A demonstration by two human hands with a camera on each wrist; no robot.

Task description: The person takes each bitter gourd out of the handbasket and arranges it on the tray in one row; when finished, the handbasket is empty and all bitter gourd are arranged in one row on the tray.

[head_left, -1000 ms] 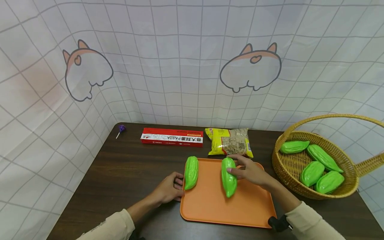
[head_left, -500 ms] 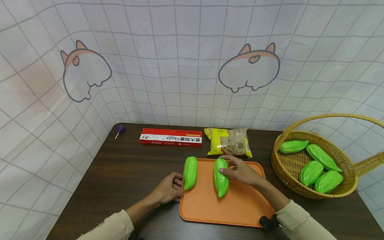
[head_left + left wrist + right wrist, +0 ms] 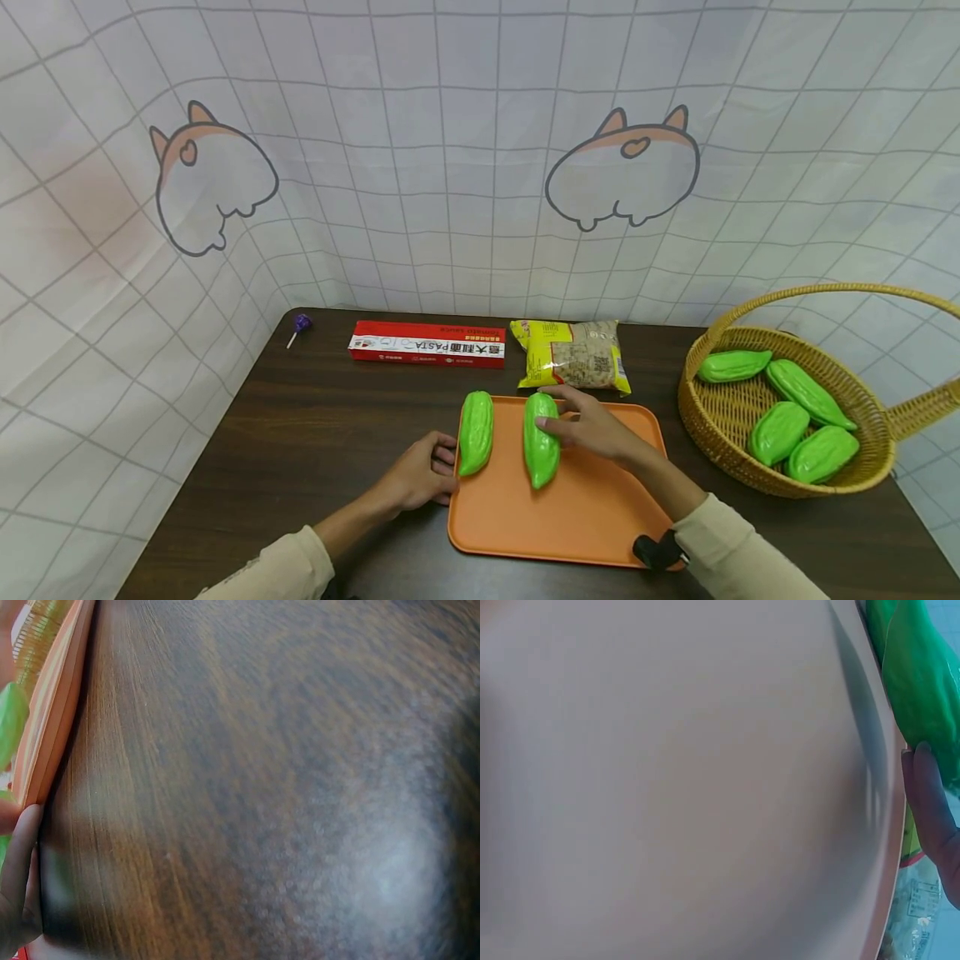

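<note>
An orange tray (image 3: 585,517) lies on the dark wooden table. My left hand (image 3: 420,471) holds its left edge; in the left wrist view, fingers (image 3: 19,862) meet the tray rim (image 3: 56,705). Along that side of the tray lies one bright green bitter melon (image 3: 476,433), ridged and pointed toward me. My right hand (image 3: 588,425) grips a second bitter melon (image 3: 542,450) from its right side, between thumb and fingers, over the left-middle of the tray. The right wrist view shows fingertips against the green melon (image 3: 922,690). Whether this melon touches the tray, I cannot tell.
At right stands a wicker basket (image 3: 693,417) with a tall handle, holding several green bitter melons (image 3: 806,392). Behind the tray are a yellow food bag (image 3: 573,357) and a red pasta box (image 3: 429,343). A purple lollipop (image 3: 302,322) lies far left, before a grid-patterned curtain (image 3: 420,208).
My right hand has moved left with the gripped bitter melon, closer to the other one on the tray. My left hand stays at the tray's edge.
</note>
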